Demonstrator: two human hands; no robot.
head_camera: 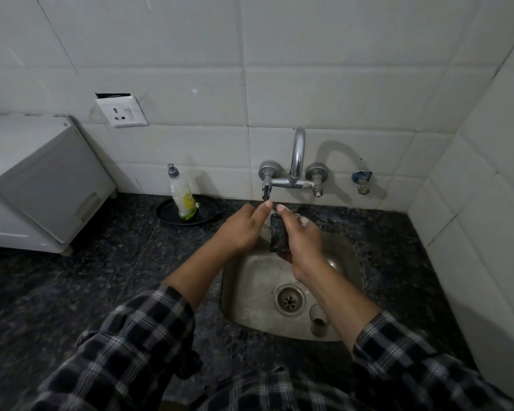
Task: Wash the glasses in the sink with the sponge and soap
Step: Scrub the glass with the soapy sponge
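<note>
White tiled wall (309, 84). Dark speckled surface (72, 292) with a steel sink (250, 292) set into it. Soap bottle (183, 197) upright on black tray (166, 213), at 10 o'clock from the sink. One glass (318, 318) stands in the sink, at 4 o'clock from the drain (289, 300), partly hidden by the forearm. Right hand (301, 241): grip wrapped round the dark sponge (278, 235), over the sink's 12 o'clock edge. Left hand (241, 228): fingertips at the lever of the tap (297, 161); cannot tell whether the grip is pinching or spread.
</note>
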